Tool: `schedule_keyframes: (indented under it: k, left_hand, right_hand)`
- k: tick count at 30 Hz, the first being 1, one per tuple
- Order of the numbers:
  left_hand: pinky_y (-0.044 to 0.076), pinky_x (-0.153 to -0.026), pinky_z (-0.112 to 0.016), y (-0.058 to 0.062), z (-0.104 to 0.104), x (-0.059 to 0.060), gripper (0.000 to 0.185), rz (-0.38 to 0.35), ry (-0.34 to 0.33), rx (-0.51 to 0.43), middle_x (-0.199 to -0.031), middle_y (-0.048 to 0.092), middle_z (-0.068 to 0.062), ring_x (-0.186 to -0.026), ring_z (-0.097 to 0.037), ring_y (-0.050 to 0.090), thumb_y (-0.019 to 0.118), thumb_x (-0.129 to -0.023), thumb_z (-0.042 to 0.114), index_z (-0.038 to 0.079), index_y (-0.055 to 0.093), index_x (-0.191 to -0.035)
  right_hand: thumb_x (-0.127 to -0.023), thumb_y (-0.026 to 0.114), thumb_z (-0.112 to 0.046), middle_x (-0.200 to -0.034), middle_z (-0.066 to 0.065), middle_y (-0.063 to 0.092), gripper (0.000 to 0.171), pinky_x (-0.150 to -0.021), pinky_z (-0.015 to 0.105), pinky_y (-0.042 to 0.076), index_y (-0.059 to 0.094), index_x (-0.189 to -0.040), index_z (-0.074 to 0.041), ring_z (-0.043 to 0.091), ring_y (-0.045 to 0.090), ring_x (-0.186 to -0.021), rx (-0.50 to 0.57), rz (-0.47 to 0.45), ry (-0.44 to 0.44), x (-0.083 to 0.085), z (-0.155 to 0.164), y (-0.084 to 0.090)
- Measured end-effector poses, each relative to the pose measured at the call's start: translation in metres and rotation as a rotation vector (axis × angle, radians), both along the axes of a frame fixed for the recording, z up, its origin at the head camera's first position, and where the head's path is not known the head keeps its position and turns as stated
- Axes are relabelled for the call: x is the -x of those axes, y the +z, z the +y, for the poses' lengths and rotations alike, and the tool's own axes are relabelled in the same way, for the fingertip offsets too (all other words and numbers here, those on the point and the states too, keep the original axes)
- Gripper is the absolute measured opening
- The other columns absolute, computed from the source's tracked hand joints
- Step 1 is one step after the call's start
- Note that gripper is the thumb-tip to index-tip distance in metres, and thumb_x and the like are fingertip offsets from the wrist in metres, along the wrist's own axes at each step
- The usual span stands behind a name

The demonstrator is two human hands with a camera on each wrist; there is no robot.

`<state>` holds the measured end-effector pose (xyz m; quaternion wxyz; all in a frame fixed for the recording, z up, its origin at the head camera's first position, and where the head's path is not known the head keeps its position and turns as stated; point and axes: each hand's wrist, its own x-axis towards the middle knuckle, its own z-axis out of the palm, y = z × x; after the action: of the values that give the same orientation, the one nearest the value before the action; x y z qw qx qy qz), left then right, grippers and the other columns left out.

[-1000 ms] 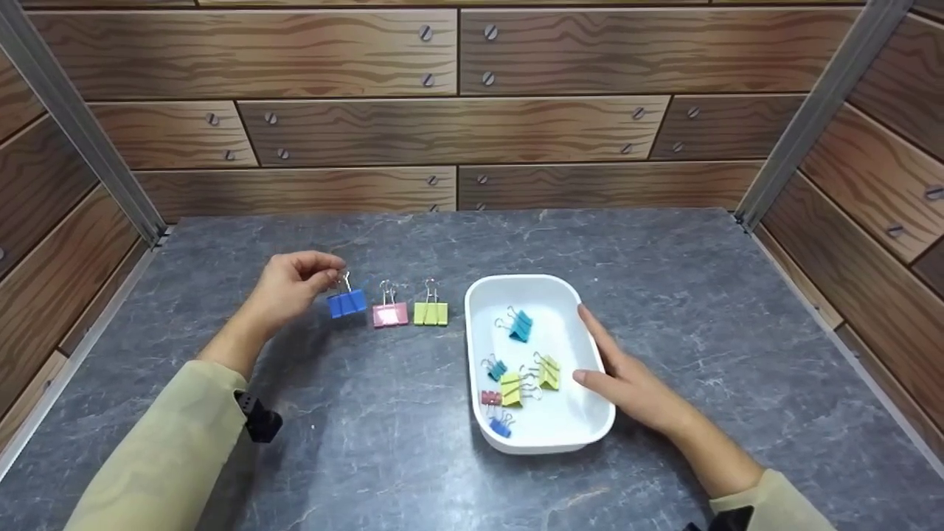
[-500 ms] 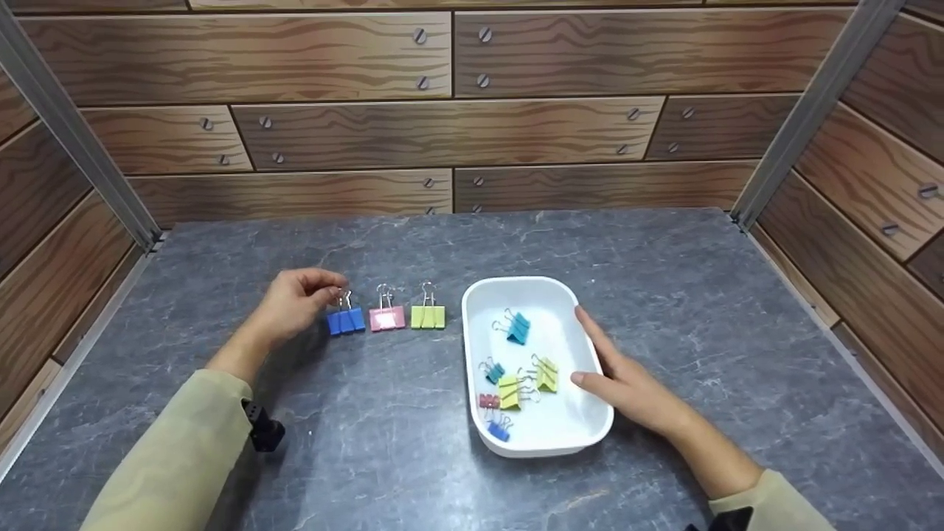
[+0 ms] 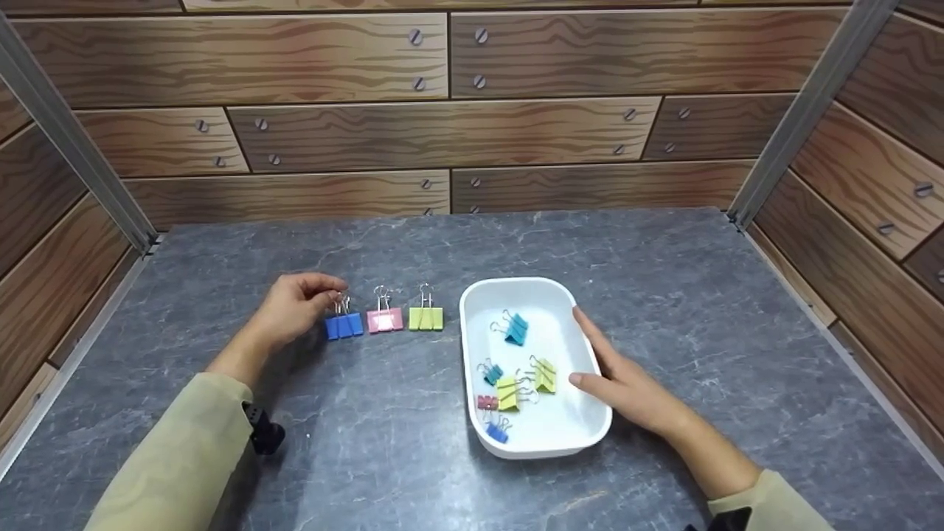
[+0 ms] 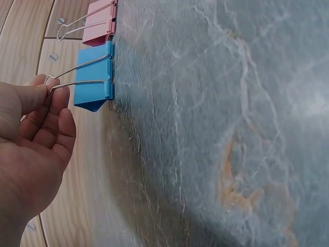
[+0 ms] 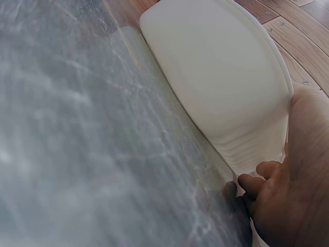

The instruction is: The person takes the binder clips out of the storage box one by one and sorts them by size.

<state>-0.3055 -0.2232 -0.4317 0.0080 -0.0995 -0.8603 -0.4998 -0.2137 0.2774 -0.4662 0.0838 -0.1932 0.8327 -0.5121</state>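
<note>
My left hand (image 3: 295, 310) pinches the wire handles of a blue binder clip (image 3: 344, 326) between thumb and fingertips. In the left wrist view that clip (image 4: 93, 77) stands on its flat spine, handles pointing away from the table. Beside it, in a row, stand a pink binder clip (image 3: 385, 320) and a yellow-green one (image 3: 426, 318). My right hand (image 3: 627, 380) holds the right side of a white plastic tub (image 3: 557, 424), thumb over the rim and fingers along the outer wall. Part of these fingers is hidden behind the tub in the head view.
Inside the tub lie a large teal clip (image 3: 517, 330), a small teal clip (image 3: 493, 375), two yellow clips (image 3: 507, 394), a small red clip (image 3: 487, 402) and a small blue clip (image 3: 497, 432). Wood-patterned walls (image 3: 332, 133) enclose the grey marbled table (image 3: 383, 457).
My left hand has lowered the blue binder clip from a tilted position to the table, in line with the pink and yellow-green ones. The right hand keeps its hold on the tub.
</note>
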Motion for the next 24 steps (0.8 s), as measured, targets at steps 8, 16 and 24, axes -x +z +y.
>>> schedule_keyframes:
  k: [8, 16, 24]
  left_hand:
    - [0.058, -0.078, -0.023, -0.005, 0.001, 0.003, 0.023, 0.000, 0.008, -0.057, -0.109, 0.074, -0.024, -0.088, -0.014, 0.068, 0.058, -0.104, -0.005, -0.014, 0.070, -0.121]
    - [0.058, -0.080, -0.023, -0.008, 0.000, 0.003, 0.024, -0.016, 0.023, -0.099, -0.111, 0.074, -0.024, -0.092, -0.015, 0.071, 0.057, -0.105, -0.006, -0.015, 0.068, -0.124]
    - [0.056, -0.079, -0.019, -0.012, -0.001, 0.004, 0.025, -0.017, 0.039, -0.108, -0.111, 0.074, -0.024, -0.091, -0.013, 0.069, 0.055, -0.104, -0.007, -0.016, 0.068, -0.124]
  right_hand:
    - [-0.104, 0.069, -0.023, -0.176, 0.012, 0.011, 0.091, -0.114, 0.017, 0.028, 0.010, -0.172, -0.032, 0.031, 0.019, -0.158, -0.001, -0.001, 0.000, 0.000, 0.000, 0.001]
    - [-0.104, 0.068, -0.021, -0.175, 0.018, 0.012, 0.090, -0.112, 0.019, 0.034, 0.010, -0.172, -0.027, 0.036, 0.022, -0.156, 0.038, -0.007, 0.026, -0.001, -0.001, 0.001]
    - [-0.104, 0.068, -0.021, -0.175, 0.018, 0.013, 0.091, -0.111, 0.020, 0.037, 0.010, -0.172, -0.030, 0.035, 0.024, -0.155, 0.046, -0.017, 0.028, -0.001, 0.000, 0.000]
